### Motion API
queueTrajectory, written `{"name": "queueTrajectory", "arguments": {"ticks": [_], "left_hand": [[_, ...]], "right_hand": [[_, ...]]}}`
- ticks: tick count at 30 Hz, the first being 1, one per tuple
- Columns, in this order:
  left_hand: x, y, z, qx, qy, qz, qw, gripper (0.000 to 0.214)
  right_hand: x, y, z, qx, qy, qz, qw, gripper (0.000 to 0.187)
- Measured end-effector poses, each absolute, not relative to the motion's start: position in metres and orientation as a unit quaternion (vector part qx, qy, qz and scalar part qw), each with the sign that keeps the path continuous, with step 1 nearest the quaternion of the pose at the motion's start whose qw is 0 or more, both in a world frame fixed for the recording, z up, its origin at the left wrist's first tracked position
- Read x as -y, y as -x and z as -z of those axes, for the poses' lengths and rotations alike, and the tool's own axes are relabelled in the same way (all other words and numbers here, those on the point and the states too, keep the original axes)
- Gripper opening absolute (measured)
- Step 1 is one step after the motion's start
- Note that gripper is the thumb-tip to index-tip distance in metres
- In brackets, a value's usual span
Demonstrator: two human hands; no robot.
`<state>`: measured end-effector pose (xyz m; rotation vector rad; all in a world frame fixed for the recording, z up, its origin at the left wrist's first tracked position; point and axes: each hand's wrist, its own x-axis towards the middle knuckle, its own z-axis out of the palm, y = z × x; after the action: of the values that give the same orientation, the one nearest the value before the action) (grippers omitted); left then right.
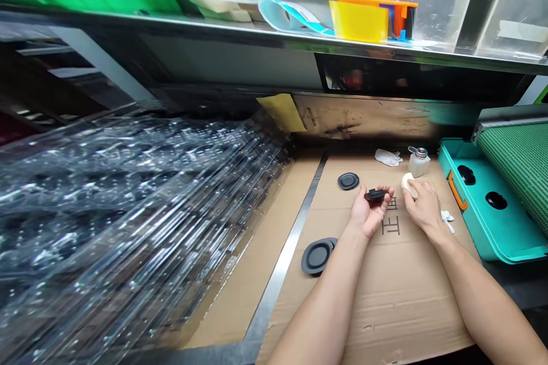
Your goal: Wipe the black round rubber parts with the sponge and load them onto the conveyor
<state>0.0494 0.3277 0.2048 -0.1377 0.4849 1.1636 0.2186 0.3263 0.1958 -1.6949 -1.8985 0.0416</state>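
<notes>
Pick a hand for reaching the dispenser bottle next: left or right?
Right, probably. The right hand sits closest to the dispenser bottle, holding a cream pad just in front of it. The left hand is farther off, palm up, cradling a black rubber part.

My right fingers [417, 189] cover most of the pale pad [407, 183], so I can't tell what it is. The small black piece [375, 194] in my left hand [367, 214] shows no detail, my left forearm [327, 296] clips the dark disc [315, 256], and the clear plastic sheets [128, 211] blur.
</notes>
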Motion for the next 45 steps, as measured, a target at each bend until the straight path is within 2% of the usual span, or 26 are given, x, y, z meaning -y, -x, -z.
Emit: {"name": "queueTrajectory", "arguments": {"ticks": [5, 11, 17, 24, 29, 32, 37, 39, 45], "left_hand": [[-0.324, -0.048, -0.209, -0.226, 0.037, -0.531, 0.816, 0.050], [-0.320, -0.047, -0.214, -0.219, -0.031, -0.514, 0.829, 0.058], [-0.317, -0.049, -0.214, -0.216, -0.075, -0.537, 0.812, 0.050], [-0.317, -0.055, -0.212, -0.215, -0.102, -0.539, 0.808, 0.044], [-0.321, -0.057, -0.210, -0.207, -0.100, -0.539, 0.810, 0.046], [-0.323, -0.060, -0.209, -0.211, -0.077, -0.528, 0.819, 0.047], [-0.323, -0.061, -0.207, -0.195, -0.045, -0.519, 0.831, 0.054], [-0.323, -0.061, -0.207, -0.198, -0.043, -0.521, 0.829, 0.053], [-0.323, -0.060, -0.207, -0.224, -0.041, -0.523, 0.821, 0.051]], "right_hand": [[-0.328, -0.220, -0.197, 0.708, 0.613, -0.017, 0.351, 0.041], [-0.330, -0.224, -0.195, 0.716, 0.611, -0.021, 0.336, 0.041], [-0.328, -0.223, -0.193, 0.752, 0.606, -0.049, 0.254, 0.039], [-0.316, -0.242, -0.220, 0.770, 0.624, -0.030, 0.128, 0.048], [-0.294, -0.270, -0.219, 0.753, 0.657, -0.006, 0.026, 0.032], [-0.287, -0.278, -0.211, 0.747, 0.660, -0.021, 0.079, 0.026], [-0.313, -0.275, -0.229, 0.705, 0.657, -0.021, 0.267, 0.032], [-0.340, -0.272, -0.248, 0.674, 0.667, -0.006, 0.317, 0.034], [-0.425, -0.270, -0.293, 0.688, 0.664, 0.061, 0.287, 0.032]]}}
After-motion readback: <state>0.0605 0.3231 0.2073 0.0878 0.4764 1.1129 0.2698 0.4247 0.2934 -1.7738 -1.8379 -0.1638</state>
